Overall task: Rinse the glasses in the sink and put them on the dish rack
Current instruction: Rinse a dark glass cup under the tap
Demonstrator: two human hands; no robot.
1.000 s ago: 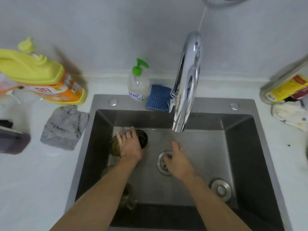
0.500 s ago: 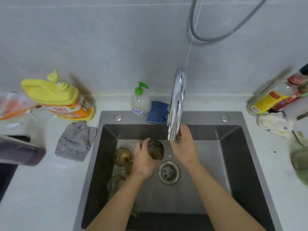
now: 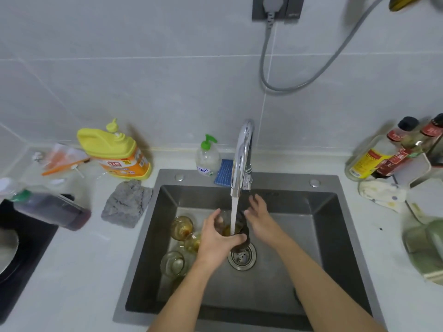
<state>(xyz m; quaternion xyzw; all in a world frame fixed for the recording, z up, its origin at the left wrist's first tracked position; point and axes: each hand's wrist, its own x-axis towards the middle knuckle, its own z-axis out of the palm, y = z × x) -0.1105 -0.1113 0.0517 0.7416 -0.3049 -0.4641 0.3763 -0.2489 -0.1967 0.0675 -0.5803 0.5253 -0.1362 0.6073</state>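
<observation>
The single camera rode on my head, wide-angled, facing forward and tilted steeply down. It looked from close above into the sink (image 3: 287, 182), which filled the lower middle; the tiled wall (image 3: 143, 80) took the top, and the counter (image 3: 79, 271) bowed off either side.

"Where is the glass (image 3: 226, 230)?"
"In my left hand (image 3: 215, 240), under the faucet (image 3: 243, 154), by the drain (image 3: 242, 258) — my right hand (image 3: 260, 221) is just right of it."
"And the other glasses (image 3: 182, 227)?"
"Left of it, in the sink (image 3: 323, 236)."
</observation>
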